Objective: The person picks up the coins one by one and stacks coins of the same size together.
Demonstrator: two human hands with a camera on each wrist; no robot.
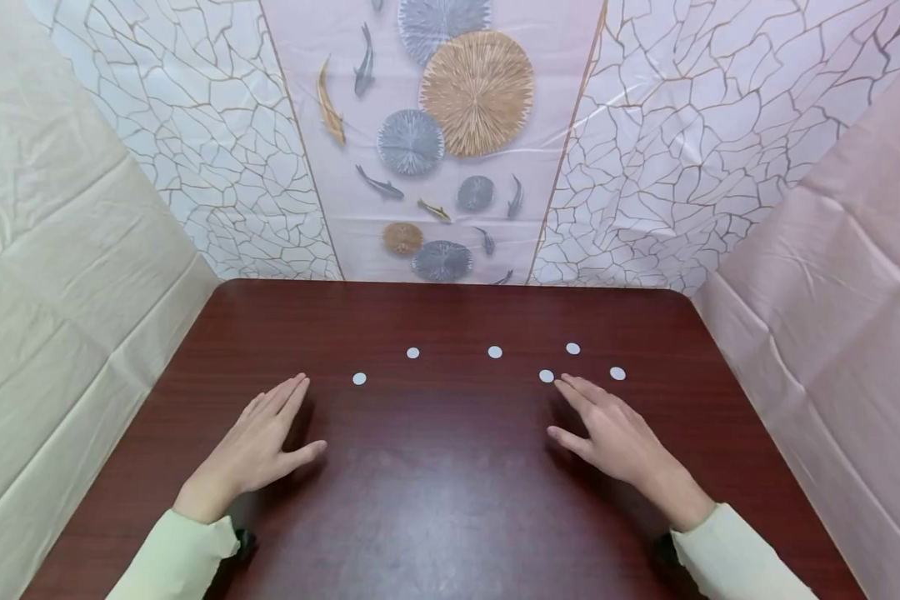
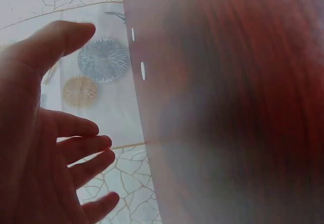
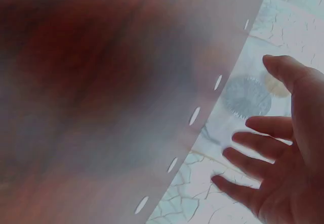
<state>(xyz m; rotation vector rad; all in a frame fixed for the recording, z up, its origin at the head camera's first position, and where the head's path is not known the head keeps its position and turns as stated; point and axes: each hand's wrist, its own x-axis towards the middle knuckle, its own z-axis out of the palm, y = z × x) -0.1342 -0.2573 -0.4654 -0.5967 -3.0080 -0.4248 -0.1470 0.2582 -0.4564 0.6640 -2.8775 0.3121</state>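
Observation:
My left hand (image 1: 258,446) is over the left part of the dark red-brown table (image 1: 435,508), palm down, fingers stretched forward and thumb apart. It holds nothing; the nearest white disc (image 1: 359,378) lies ahead and to its right. On the other side, my right hand (image 1: 611,433) reaches forward in the same way, holding nothing. Its fingertips appear close to another white disc (image 1: 546,376), and whether they touch it I cannot tell. In both wrist views, the left hand (image 2: 55,128) and the right hand (image 3: 283,153) show spread, relaxed fingers with nothing between them.
More flat white discs lie towards the table's far side, among them one left of centre (image 1: 413,353), one near the middle (image 1: 495,352) and one at right (image 1: 617,373). A patterned cloth (image 1: 435,208) hangs behind; pale cloth walls (image 1: 67,275) flank both sides.

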